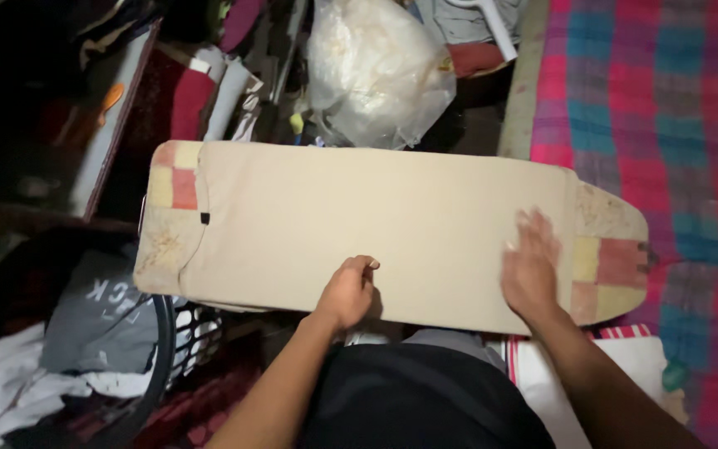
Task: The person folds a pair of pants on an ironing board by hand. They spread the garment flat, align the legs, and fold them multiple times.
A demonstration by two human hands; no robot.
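Room: dim and crowded, with clutter stacked along the far side and a bed just to the right under a plaid blanket in pink, teal and grey.
Surface: an ironing board runs left to right in front of the person, its patchwork pad showing at both ends.
Cloth: a plain beige cloth lies flat over nearly the whole board, reaching from the left end almost to the narrow right tip, edges roughly square with the board.
Left hand: the left hand sits at the near edge of the beige cloth, fingers curled in and knuckles up; it looks to be pinching or pinning the hem there, though I can't tell whether any fabric is actually caught inside the fist.
Right hand: the right hand is spread flat, palm down, fingers apart, gripping nothing and pressing on the right part of the cloth. It is blurred, so it is in motion across the fabric.
Why so: one hand anchoring the near edge lets the flat one work the surface without dragging the whole piece along.
Left of the board: a dark laundry basket holds a grey printed garment and white clothes.
Behind: a crinkled clear plastic bag sits just beyond the far edge.
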